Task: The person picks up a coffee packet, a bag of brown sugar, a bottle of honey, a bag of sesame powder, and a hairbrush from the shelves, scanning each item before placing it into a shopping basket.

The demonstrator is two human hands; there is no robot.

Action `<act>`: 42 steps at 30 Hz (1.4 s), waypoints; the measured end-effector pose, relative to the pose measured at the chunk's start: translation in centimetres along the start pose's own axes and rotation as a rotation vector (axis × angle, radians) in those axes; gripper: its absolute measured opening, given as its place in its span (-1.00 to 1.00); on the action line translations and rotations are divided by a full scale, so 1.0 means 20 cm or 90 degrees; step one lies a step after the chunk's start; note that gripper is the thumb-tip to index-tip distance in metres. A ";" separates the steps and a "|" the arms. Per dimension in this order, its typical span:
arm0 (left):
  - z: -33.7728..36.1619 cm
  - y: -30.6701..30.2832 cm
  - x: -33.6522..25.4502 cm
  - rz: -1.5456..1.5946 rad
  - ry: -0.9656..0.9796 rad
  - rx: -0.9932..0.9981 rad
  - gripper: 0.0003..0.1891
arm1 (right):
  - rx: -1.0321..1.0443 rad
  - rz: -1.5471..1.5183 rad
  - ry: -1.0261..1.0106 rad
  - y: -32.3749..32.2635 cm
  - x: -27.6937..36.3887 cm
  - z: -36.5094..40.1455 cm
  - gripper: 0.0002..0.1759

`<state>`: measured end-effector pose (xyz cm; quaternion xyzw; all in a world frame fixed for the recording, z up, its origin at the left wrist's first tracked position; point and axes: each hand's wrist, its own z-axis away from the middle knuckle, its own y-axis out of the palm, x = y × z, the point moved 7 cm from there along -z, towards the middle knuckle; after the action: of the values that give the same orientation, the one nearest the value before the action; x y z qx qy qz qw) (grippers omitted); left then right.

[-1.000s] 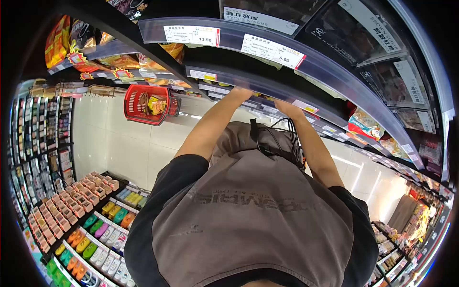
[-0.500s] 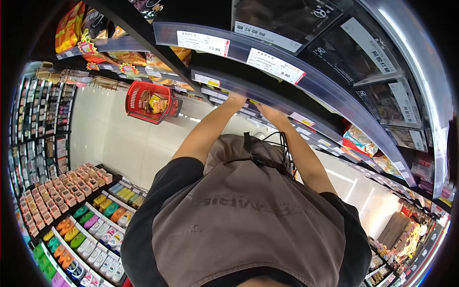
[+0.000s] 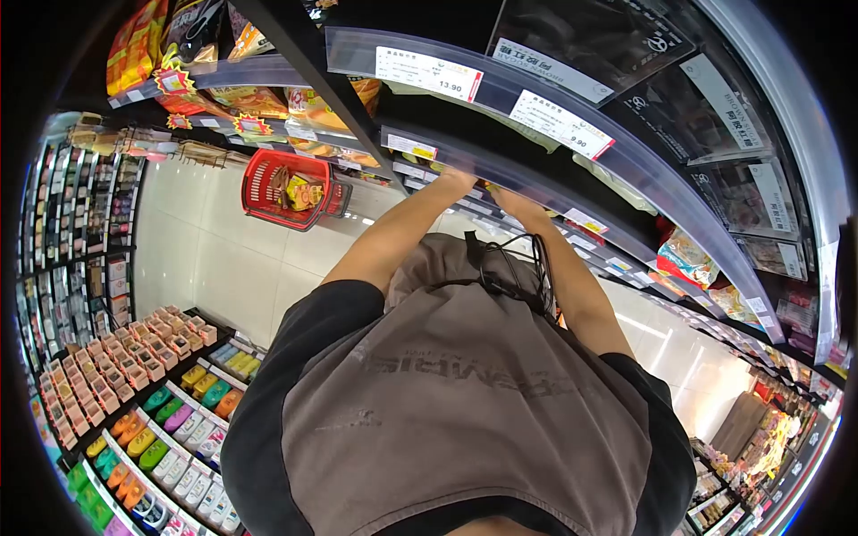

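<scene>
Both forearms reach forward under a shelf lip to a lower shelf [image 3: 527, 183] of packaged goods. My left hand [image 3: 458, 182] is at the front of that shelf, its fingers hidden by the edge and blurred. Close beside it, my right hand [image 3: 510, 202] reaches to the same spot, fingers likewise out of sight. A small yellowish bit of packaging shows between the two hands; what it belongs to, and whether either hand holds it, I cannot make out.
A red shopping basket [image 3: 288, 189] holding a yellow packet stands on the tiled floor to the left. Above the hands runs a shelf edge with price tags [image 3: 429, 73]. Dark brown-sugar bags [image 3: 715, 103] fill the upper right. Colourful bottles [image 3: 156, 442] stand on shelving behind, lower left.
The view has shifted slightly, so shelf, basket and hands sit a little further right in the picture. Both hands stay at the lower shelf.
</scene>
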<state>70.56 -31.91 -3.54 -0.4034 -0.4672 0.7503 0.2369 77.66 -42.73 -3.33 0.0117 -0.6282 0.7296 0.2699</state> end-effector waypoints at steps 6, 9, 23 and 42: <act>0.01 -0.06 0.26 -0.001 0.006 0.026 -0.57 | -0.244 0.100 -0.220 -0.11 0.25 0.04 -0.53; 0.02 -0.11 0.31 -0.003 0.011 0.028 -0.57 | -0.178 0.190 -0.142 -0.09 0.34 -0.08 -0.54; 0.38 -0.22 0.42 0.064 0.100 -0.085 -0.46 | -0.168 0.107 -0.100 0.03 0.65 -0.14 -0.55; 1.45 0.35 2.16 0.296 -0.386 0.094 -0.55 | 0.254 -0.010 0.060 0.85 0.80 -0.19 -0.64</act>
<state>22.36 -18.24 -19.38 -0.2400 -0.3568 0.9008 -0.0597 58.25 -34.30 -13.95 0.0353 -0.4581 0.8371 0.2970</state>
